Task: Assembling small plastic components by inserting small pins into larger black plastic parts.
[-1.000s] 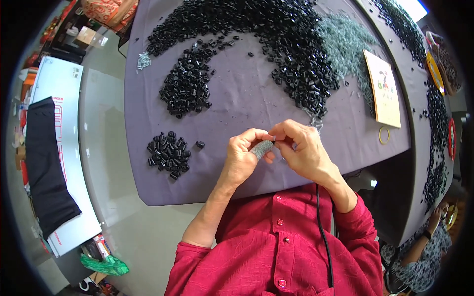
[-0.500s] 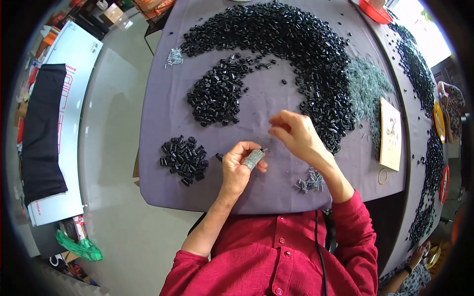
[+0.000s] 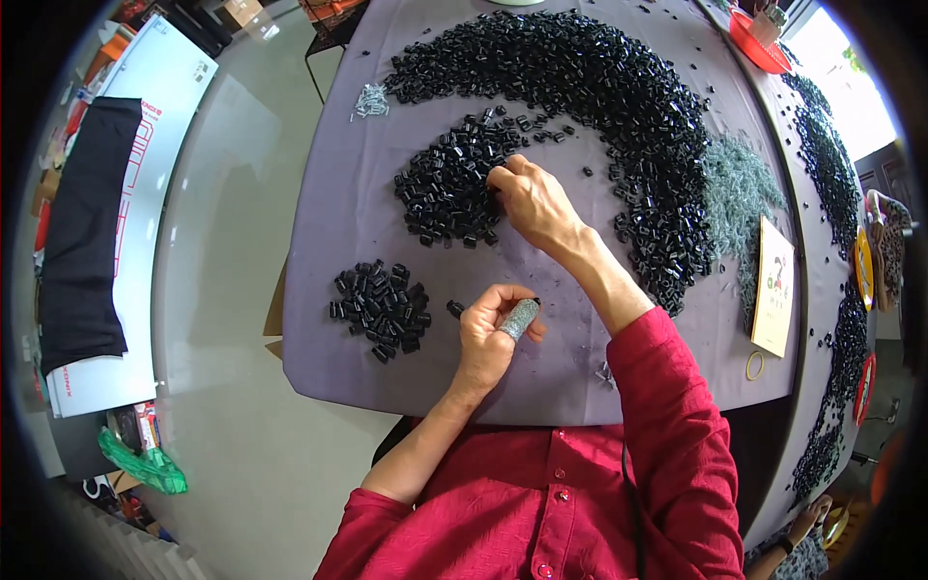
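My left hand (image 3: 488, 338) is closed low over the cloth-covered table, its thumb in a grey speckled finger cover (image 3: 522, 319). At that thumb's tip a bit of a small black plastic part (image 3: 536, 301) shows, pinched against the fingers. My right hand (image 3: 541, 205) reaches to the right edge of the middle pile of black parts (image 3: 447, 184), fingertips bent together; whatever they hold is hidden. A smaller pile of black parts (image 3: 382, 309) lies left of my left hand, with a single black part (image 3: 454, 308) between. Grey pins (image 3: 606, 375) show partly beside my right sleeve.
A broad arc of black parts (image 3: 657, 135) curves round the far and right side. Grey pins (image 3: 739, 193) spread beyond it, near a yellowish booklet (image 3: 773, 290) and a yellow ring (image 3: 755, 365). Few pale pins (image 3: 370, 101) lie far left. Another table with black parts (image 3: 826, 159) stands right.
My right hand has moved forward and left, from above the table near my left hand to the middle pile. The grey pin at my left fingertips no longer shows. The view has shifted slightly.
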A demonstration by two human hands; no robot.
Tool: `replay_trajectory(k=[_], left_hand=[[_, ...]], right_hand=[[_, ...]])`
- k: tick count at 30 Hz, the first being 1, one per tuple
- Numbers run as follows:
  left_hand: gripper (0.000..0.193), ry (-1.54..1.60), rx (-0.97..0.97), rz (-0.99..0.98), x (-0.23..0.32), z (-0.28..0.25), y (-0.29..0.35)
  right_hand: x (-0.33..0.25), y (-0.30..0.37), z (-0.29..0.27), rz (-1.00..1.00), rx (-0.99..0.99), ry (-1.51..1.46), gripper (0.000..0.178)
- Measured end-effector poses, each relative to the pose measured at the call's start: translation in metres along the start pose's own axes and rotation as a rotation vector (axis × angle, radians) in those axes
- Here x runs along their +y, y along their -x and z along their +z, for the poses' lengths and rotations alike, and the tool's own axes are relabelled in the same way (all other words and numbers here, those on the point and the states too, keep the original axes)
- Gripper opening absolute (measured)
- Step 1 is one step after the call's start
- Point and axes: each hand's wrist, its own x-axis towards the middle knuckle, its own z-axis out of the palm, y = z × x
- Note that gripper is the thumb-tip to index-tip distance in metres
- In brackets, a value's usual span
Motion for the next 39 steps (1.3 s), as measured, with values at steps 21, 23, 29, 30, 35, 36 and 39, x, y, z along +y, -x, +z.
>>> replay_trajectory(k=[21,23,29,30,35,36,39], left_hand=[[0.017,-0.029,-0.080,-0.140,0.001,0.036,-0.002],[0.017,-0.062,-0.104,-0.149,-0.001,0.041,-0.001],[0.019,-0.141,-0.132,-0.139,-0.004,0.048,0.003],[0.019,-0.169,-0.139,-0.131,-0.005,0.048,0.003],[0.018,-0.278,-0.175,-0.093,-0.007,0.051,0.004],[0.017,-0.251,-0.167,-0.109,-0.006,0.052,0.003],[0.014,-0.184,-0.140,-0.127,-0.009,0.051,0.002]], right_hand=[[-0.028,0.159,-0.091,0.740,0.049,-1.117,0.015],[-0.030,0.165,-0.094,0.734,0.058,-1.058,0.014],[-0.035,0.177,-0.094,0.676,0.023,-0.837,0.014],[-0.036,0.177,-0.094,0.680,0.026,-0.840,0.014],[-0.037,0.180,-0.089,0.481,0.130,-0.630,0.014],[-0.038,0.180,-0.089,0.485,0.132,-0.626,0.014],[-0.038,0.178,-0.086,0.438,0.120,-0.600,0.013]])
